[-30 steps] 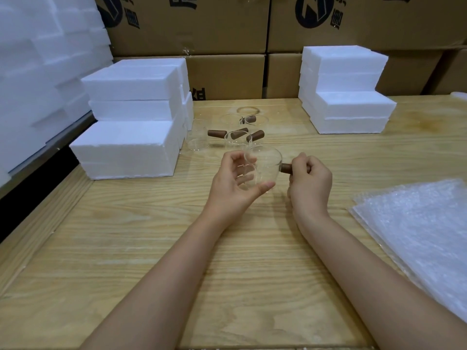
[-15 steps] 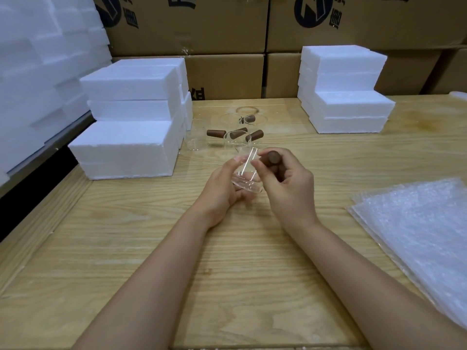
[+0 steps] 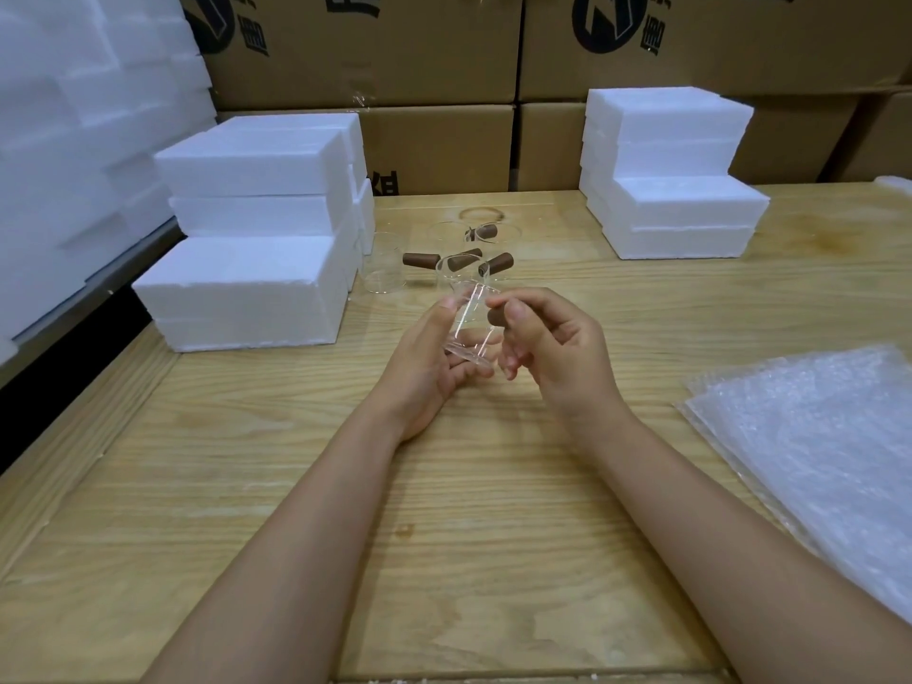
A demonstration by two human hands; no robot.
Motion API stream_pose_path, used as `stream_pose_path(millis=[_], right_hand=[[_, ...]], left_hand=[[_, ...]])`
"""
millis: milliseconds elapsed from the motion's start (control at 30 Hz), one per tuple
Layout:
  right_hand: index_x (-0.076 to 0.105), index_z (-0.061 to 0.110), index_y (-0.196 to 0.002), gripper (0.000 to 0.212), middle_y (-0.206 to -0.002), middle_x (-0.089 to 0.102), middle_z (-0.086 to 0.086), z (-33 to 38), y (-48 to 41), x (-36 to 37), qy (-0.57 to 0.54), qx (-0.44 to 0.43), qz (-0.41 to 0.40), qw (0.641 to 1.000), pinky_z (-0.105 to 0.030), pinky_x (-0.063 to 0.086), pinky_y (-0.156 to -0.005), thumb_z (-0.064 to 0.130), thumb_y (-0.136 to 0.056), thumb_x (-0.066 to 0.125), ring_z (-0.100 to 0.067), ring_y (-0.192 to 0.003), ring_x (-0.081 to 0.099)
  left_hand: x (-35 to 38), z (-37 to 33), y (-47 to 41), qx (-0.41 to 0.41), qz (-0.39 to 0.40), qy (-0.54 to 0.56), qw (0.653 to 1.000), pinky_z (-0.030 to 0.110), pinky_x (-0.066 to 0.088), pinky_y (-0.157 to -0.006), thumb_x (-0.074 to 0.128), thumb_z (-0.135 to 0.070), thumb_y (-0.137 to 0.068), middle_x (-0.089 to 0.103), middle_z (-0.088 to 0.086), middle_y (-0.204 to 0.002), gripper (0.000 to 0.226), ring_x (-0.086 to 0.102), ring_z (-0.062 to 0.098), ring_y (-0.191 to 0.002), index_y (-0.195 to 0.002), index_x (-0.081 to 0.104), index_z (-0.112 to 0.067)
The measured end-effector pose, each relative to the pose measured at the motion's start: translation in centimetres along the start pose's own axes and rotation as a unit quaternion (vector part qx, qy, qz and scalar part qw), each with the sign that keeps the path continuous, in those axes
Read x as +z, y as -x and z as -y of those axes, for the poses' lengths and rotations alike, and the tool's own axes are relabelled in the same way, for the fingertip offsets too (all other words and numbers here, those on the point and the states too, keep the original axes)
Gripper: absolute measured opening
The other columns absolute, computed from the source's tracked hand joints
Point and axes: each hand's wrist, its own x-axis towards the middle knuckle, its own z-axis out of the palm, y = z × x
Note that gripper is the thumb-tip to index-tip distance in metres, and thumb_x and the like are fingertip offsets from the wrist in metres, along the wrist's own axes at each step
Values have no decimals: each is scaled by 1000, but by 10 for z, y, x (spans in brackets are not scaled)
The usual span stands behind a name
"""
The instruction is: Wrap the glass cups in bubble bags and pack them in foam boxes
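Glass cup sits tilted above the surface, between our hands: our left hand cups its body, our right hand pinches its brown handle. Bubble bags lie at right.

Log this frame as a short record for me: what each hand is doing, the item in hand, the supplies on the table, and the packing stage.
item in hand: glass cup with brown handle, tilted, held between both hands
left hand: cradles the cup's body, thumb near the rim
right hand: pinches the brown handle
other cups: unwrapped cluster on the wooden table, behind the hands
bubble bags: flat stack at right, no hand on them
foam boxes: stacks at left and far right
stage: cup not yet wrapped
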Motion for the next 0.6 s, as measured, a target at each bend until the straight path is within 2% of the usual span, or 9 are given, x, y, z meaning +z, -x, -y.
stream_pose_path(millis=[100,200,300,400,467,533,567,600], right_hand=[[71,18,-83,20,-68,58,-9,-1,-3,-2,-17,15,-41,999,-27,40,-47,29,-87,55,-12,-46,43],[70,11,-87,31,-71,53,-18,0,-4,-4,-27,16,-72,997,-24,38,-45,28,-96,46,-9,-46,39],[68,8,-88,36,-67,55,-12,-1,-6,-7,-11,27,-109,994,-20,34,-40,23,-102,39,-6,-44,34],[66,14,-82,38,-59,57,2,-8,-6,-9,30,50,-165,985,-18,30,-39,24,-102,36,-2,-43,32],[63,18,-74,39,-68,62,-9,-12,-7,-11,65,68,-198,976,-18,30,-39,22,-100,35,-2,-43,33],[60,19,-70,40,-78,61,-27,-14,-10,-13,90,85,-221,967,-21,30,-40,20,-99,33,-4,-40,34],[59,18,-68,40,-78,63,-27,-14,-11,-14,95,92,-229,964,-22,30,-42,19,-99,32,-4,-39,35],[58,17,-68,41,-74,67,-20,-15,-11,-14,96,96,-235,962,-23,30,-44,19,-99,32,-3,-39,37]], left_hand=[[1,0,2,5,-14,0,1000,30,56,-75,54,-40,-90,64,16,-110,39,66,26,-95,-125,54,-21],[1,0,5,32,-32,-7,999,33,58,-80,65,-32,-76,66,18,-104,53,68,28,-96,-124,46,-21],[2,0,8,72,-51,-53,995,37,57,-86,72,-25,-69,67,18,-110,57,68,27,-101,-119,45,-25],[3,3,8,122,-67,-119,983,31,56,-85,81,-18,-71,64,12,-117,65,68,19,-103,-122,44,-34],[3,7,7,166,-76,-172,968,30,53,-93,86,-15,-68,62,4,-116,75,66,13,-105,-123,43,-42],[5,9,7,211,-82,-237,945,25,48,-98,89,-25,-61,58,-4,-114,85,63,10,-108,-126,39,-48],[5,10,7,233,-81,-271,930,24,47,-99,89,-30,-60,55,-6,-117,89,61,10,-111,-129,37,-47],[5,11,6,261,-81,-312,910,23,45,-100,89,-31,-60,53,-7,-120,91,59,11,-115,-133,37,-42]])
